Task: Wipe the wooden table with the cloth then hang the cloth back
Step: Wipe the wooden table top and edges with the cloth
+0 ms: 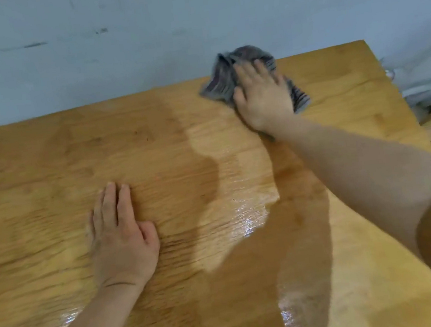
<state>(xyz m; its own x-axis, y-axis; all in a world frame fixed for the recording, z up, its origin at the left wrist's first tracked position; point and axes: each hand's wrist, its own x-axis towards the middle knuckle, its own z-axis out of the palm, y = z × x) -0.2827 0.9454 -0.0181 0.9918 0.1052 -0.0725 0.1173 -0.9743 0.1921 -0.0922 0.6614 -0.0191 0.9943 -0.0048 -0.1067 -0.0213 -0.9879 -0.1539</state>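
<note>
Wiping underway: right hand (pixel 263 96) spread flat, pressing cloth (pixel 222 82) at far edge of bench (pixel 47 161). Left hand (pixel 122 235) flat, empty, bracing. Wet streaks mid-bench; hanging not yet done.

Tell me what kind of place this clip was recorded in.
Probably a plain indoor room, a home or workshop; I cannot tell which. A bare wooden table stands against a scuffed, pale painted wall, and the right hand presses a grey cloth on it.

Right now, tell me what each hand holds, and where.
Right hand presses flat on the crumpled cloth's middle; left hand holds nothing, flat on the table.
</note>
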